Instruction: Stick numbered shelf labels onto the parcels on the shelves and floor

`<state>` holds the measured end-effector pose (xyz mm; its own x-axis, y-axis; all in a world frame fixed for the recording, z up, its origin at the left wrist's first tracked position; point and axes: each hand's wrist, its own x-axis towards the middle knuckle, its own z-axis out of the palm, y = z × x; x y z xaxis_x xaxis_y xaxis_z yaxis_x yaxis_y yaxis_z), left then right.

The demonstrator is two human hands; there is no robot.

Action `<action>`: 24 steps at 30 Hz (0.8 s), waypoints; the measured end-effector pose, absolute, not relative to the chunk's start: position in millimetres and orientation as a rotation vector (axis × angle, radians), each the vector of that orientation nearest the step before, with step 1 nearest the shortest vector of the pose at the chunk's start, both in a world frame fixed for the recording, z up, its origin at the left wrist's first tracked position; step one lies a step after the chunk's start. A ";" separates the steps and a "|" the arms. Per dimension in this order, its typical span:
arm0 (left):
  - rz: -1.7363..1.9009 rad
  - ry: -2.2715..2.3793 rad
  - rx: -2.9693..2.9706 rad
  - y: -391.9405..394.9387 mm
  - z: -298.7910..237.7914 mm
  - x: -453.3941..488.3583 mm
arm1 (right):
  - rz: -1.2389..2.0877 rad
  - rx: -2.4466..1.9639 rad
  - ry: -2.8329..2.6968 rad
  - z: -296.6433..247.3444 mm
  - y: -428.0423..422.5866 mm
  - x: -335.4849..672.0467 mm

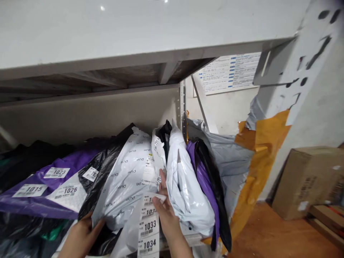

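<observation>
My right hand (166, 208) reaches between two upright parcels on a shelf, fingers stretched flat against a plain white poly bag (185, 190), thumb touching a strip of numbered labels (148, 229) reading 1033 and 1034. My left hand (82, 234) grips the lower edge of a white printed poly bag (129, 175) that leans on a black bag (98, 179). To the right of the plain white bag stand a purple bag (202, 179) and a black one.
Purple and white parcels labelled 1015, 1023 and 1026 (53, 186) lie at the left. A grey shelf board (134, 32) hangs overhead. A slotted steel upright (183, 107) stands behind. Grey and yellow bags (242, 168) bulge right; a cardboard box (309, 179) sits on the floor.
</observation>
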<state>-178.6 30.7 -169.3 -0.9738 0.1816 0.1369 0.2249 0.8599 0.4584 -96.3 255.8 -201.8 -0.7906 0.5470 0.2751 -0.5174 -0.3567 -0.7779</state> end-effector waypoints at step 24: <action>-1.185 -2.839 -0.754 68.0 -89.9 -196.7 | 2.306 -0.368 -1.221 -189.0 146.6 -168.8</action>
<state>-196.7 68.0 -89.9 -0.8862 0.4365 0.1552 0.4173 0.6066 0.6767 -168.8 146.6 -189.0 -0.8381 0.5456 -0.0047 -0.3029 -0.4724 -0.8277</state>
